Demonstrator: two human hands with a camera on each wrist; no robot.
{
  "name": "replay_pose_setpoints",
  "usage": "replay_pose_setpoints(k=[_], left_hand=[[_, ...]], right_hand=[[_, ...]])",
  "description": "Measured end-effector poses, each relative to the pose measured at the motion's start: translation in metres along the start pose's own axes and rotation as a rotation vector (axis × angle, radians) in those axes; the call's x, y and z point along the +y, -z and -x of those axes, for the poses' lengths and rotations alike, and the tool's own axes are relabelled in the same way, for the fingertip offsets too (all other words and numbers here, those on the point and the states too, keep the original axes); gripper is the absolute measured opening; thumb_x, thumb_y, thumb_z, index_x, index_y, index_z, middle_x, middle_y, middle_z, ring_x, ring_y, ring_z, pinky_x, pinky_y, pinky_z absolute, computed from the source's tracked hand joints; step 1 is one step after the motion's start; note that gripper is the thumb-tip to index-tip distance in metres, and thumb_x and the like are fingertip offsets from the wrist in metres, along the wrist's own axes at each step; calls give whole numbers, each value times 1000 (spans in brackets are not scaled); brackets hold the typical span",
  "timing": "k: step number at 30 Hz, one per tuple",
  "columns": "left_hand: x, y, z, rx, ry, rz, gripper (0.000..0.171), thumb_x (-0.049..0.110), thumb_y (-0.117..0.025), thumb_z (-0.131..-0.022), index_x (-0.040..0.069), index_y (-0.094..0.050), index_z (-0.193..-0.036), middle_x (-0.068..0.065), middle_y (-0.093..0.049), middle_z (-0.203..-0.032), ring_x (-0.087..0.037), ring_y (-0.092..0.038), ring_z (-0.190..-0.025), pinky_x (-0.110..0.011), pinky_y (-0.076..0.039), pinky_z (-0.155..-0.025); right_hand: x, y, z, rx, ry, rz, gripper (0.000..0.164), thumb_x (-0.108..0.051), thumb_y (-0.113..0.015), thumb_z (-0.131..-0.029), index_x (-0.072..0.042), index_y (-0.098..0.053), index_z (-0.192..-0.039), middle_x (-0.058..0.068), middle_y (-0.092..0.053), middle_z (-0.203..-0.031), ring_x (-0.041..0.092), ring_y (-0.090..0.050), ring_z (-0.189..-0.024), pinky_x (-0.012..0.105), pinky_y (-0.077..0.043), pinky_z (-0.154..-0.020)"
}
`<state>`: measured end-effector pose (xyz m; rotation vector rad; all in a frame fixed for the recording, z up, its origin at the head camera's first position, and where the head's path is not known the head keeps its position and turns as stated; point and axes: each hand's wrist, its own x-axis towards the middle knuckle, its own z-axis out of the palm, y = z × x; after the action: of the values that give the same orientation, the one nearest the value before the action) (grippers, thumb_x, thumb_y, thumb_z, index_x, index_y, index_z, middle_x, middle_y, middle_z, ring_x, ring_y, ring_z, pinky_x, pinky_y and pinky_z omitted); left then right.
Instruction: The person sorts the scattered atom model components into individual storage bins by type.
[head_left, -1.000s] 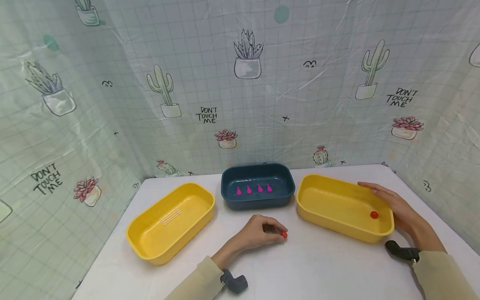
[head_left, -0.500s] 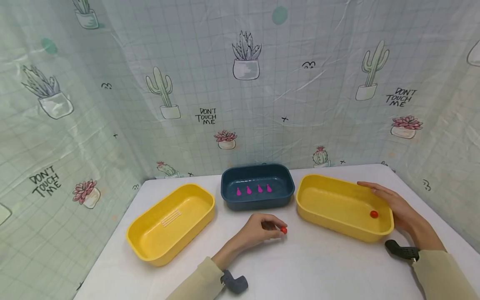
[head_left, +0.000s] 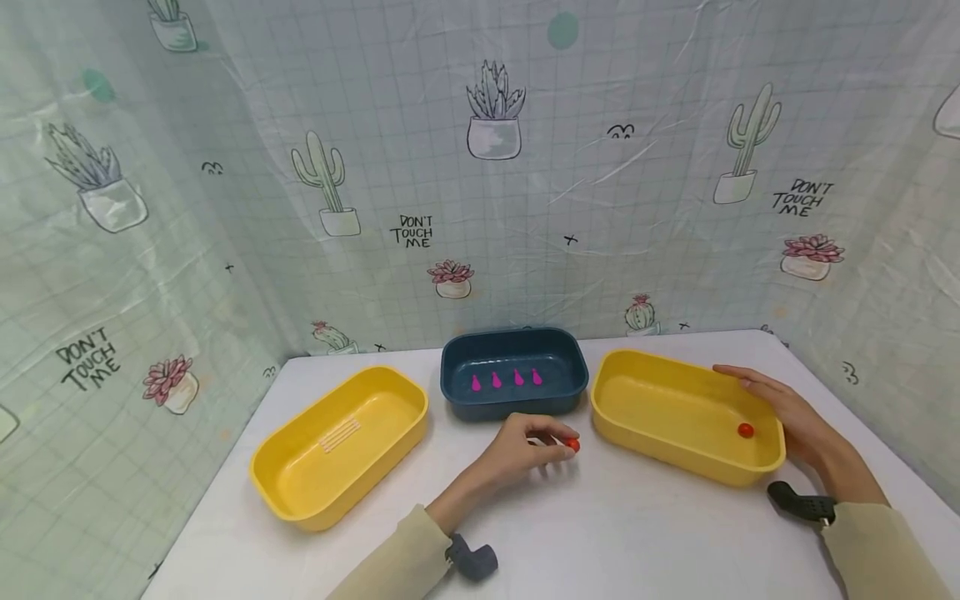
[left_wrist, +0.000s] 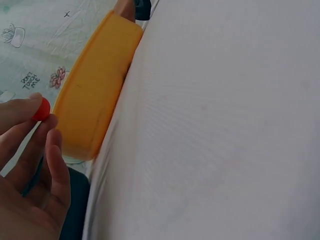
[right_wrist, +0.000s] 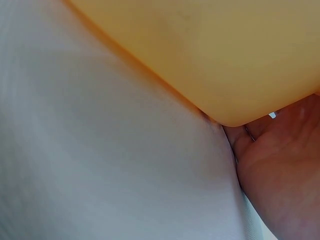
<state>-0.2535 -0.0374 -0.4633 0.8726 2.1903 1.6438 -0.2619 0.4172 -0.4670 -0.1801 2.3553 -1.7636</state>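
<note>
My left hand (head_left: 517,450) pinches a small red ball (head_left: 573,445) between thumb and fingertips, in front of the gap between the blue and right yellow trays. The left wrist view shows the red ball (left_wrist: 43,109) at the fingertips, with the yellow tray's wall behind it. My right hand (head_left: 798,421) lies along the right end of the yellow tray (head_left: 660,457), fingers stretched along its outer far side. Another red ball (head_left: 746,430) sits inside that tray near its right end. In the right wrist view, the right hand (right_wrist: 285,160) is against the tray's underside corner.
A dark blue tray (head_left: 517,412) at the back middle holds several magenta pear-shaped pieces (head_left: 497,380). The left yellow tray (head_left: 375,468) contains several thin pale sticks (head_left: 340,436). A patterned curtain (head_left: 525,208) hangs behind and beside the white table (head_left: 637,542).
My left hand has lifted the red ball and carried it slightly away from me, towards the trays. The right hand keeps its place at the yellow tray.
</note>
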Motion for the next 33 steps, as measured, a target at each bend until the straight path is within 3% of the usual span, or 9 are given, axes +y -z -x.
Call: replay_pose_setpoints(k=[7,12,18,25,33], left_hand=[[16,-2,-14,45,-34,-26,29,28,-75,-91,14,-79,-117,3,-79,-101,-8,-66,-83,-21,-53,-64],[29,-5,-31,47,-55,-13,26,28,-76,-92,17,-79,-115,4,-77,-102,-6,-63,-83,-20,-53,-66],[41,-10,-54,38,-31,-10,24,28,-76,-94,19,-79,-116,5,-77,-104,-8,-63,-83,-19,-55,-70],[46,-20,-76,32,-30,-18,23,23,-78,-92,16,-79,-114,5,-77,-99,-7,-63,-77,-17,-52,-66],[47,-31,-96,49,-40,-88,23,23,-79,-91,15,-80,-113,9,-76,-94,-7,-61,-75,-16,-50,-63]], right_hand=[[-2,-3,1,3,-20,12,56,-45,-34,-111,-25,-30,-164,-32,-42,-141,-13,-58,-116,17,-54,-96],[-2,-2,1,-3,-20,3,56,-45,-34,-112,-25,-31,-164,-35,-44,-135,-12,-59,-115,16,-54,-95],[-4,-1,1,0,-17,-1,56,-45,-35,-111,-25,-31,-164,-35,-45,-135,-12,-59,-115,16,-54,-95],[-2,0,2,4,-17,1,57,-45,-34,-112,-22,-31,-164,-33,-45,-136,-11,-59,-116,17,-54,-95],[-1,-1,1,15,-5,3,58,-46,-36,-111,-23,-31,-164,-30,-43,-143,-12,-58,-118,16,-53,-96]])
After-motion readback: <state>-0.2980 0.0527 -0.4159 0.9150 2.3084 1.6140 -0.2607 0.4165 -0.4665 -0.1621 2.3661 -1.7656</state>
